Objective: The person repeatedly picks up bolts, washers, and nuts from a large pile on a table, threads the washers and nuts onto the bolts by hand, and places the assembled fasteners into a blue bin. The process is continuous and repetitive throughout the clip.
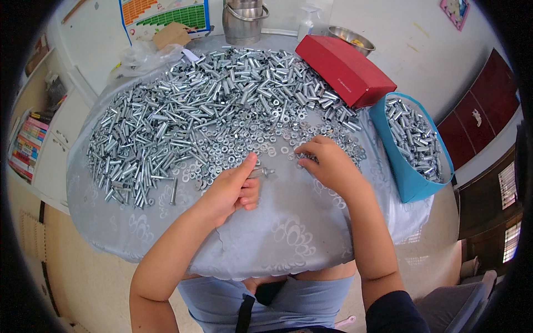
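Note:
Between the thumb and curled fingers of my left hand (234, 193), a silver expansion bolt (263, 173) is gripped, its end sticking out to the right. My right hand (333, 166) is at the near edge of the loose nuts and washers (239, 143), with thumb and fingertips drawn together; anything between them is too small to make out. Behind both hands spreads a large heap of metal sleeves and bolts (222, 83). One single bolt (174, 190) lies apart on the cloth, left of my left hand.
A blue fabric bin (413, 188) full of assembled bolts stands at the right. A red box (347, 69) lies tilted at the back right, near a metal bowl (352, 38). At the back are a steel pail (242, 28), spray bottle (306, 25) and plastic bag (141, 58). A patterned grey cloth (250, 244) covers the table.

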`<state>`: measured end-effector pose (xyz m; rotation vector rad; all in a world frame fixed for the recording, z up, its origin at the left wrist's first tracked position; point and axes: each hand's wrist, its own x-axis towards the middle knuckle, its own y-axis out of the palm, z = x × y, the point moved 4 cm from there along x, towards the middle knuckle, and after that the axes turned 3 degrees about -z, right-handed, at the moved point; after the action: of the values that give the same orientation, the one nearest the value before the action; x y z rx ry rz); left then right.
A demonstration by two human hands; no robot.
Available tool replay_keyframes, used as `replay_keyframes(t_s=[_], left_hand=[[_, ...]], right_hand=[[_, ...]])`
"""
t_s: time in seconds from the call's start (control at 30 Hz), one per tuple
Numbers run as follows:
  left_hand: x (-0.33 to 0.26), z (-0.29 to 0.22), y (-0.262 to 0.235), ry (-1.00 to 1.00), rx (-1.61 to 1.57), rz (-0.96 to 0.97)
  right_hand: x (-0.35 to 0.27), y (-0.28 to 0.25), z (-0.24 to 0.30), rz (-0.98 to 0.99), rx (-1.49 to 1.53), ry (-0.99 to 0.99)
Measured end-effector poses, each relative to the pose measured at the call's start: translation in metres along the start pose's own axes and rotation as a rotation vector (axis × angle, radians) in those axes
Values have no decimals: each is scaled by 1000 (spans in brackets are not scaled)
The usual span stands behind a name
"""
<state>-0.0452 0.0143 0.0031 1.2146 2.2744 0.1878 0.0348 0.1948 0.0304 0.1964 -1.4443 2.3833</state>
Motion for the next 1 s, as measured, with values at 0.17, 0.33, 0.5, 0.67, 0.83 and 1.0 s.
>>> replay_keyframes(t_s=[0.17, 0.33, 0.5, 0.67, 0.83, 1.0], left_hand=[[0, 1, -1, -6, 4, -11], [-1, -1, 1, -12, 10, -24], [0, 0, -3, -1, 5, -39], [1, 0, -3, 12, -30, -41], [1, -1, -4, 22, -29, -58], [0, -1, -3, 21, -14, -79]], right_hand=[[1, 2, -2, -9, 1, -29], [1, 0, 1, -60, -80, -65], [5, -15, 28, -131, 325, -24], [1, -4, 43, -119, 562, -120], [-1, -1, 55, -56, 507, -219], [-1, 2, 56, -57, 476, -224]])
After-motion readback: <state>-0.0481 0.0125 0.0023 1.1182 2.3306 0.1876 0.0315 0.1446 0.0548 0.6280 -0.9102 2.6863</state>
